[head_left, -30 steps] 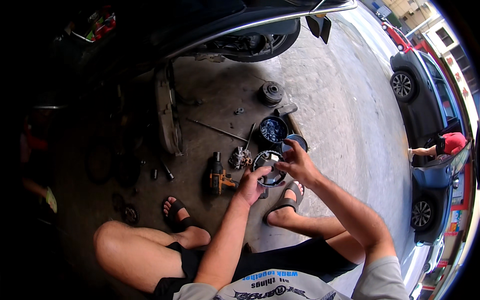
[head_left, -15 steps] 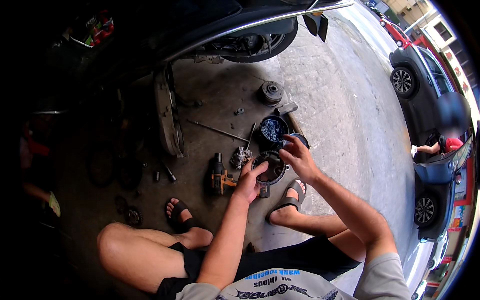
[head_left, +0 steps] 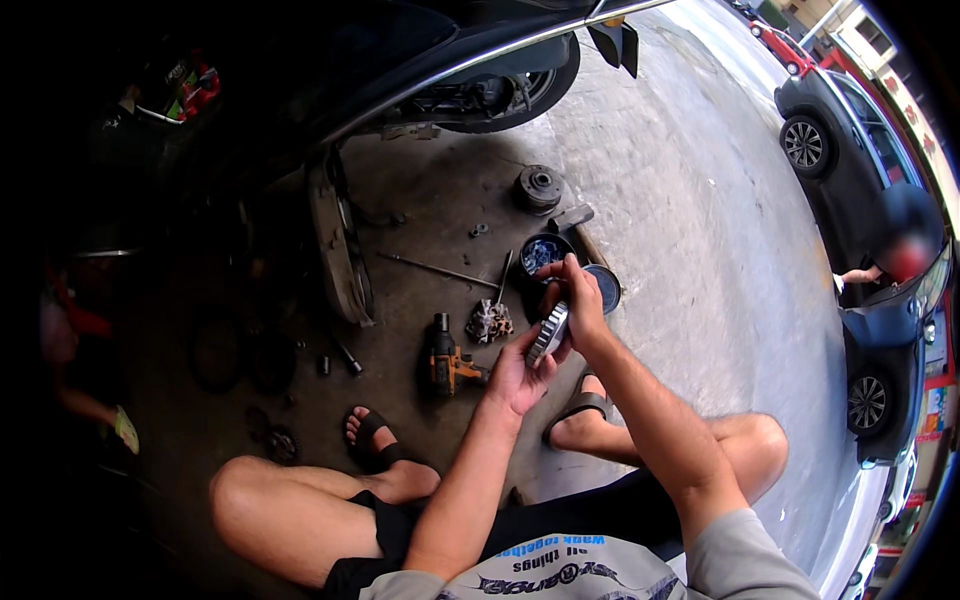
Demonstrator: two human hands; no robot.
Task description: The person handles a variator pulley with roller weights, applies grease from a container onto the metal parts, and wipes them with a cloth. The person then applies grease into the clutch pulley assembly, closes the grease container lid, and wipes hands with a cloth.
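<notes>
grey round ribbed metal disc (head_left: pixel 548 333), held on edge just right of frame centre, above the concrete floor (head_left: pixel 700 250). left hand (head_left: pixel 520 375) cups it from below, palm up, fingers curled round the lower rim. right hand (head_left: pixel 578 300) grips the top rim from above, fingers closed over the edge. both hands touching the disc, both closed on it.

just behind the hands, upper centre: dark round bowl with bluish bits inside (head_left: pixel 545 255), and a flat round dark lid-like part (head_left: pixel 604 288) just beside it, partly hidden by the right hand. further up: small dark metal hub (head_left: pixel 538 187) on the floor, well apart from the hands.

left of the hands: orange and black cordless power tool (head_left: pixel 447 362) lying on the floor, crumpled patterned rag (head_left: pixel 490 322) near it. thin metal rod (head_left: pixel 436 270) lies on the floor above those.

sandalled left foot (head_left: pixel 375 440) lower centre-left, sandalled right foot (head_left: pixel 580 420) under the right forearm.

dark vehicle body with wheel (head_left: pixel 500 85) across the top. parked dark cars (head_left: pixel 840 130) at right edge, another person (head_left: pixel 895 260) leaning by one.
</notes>
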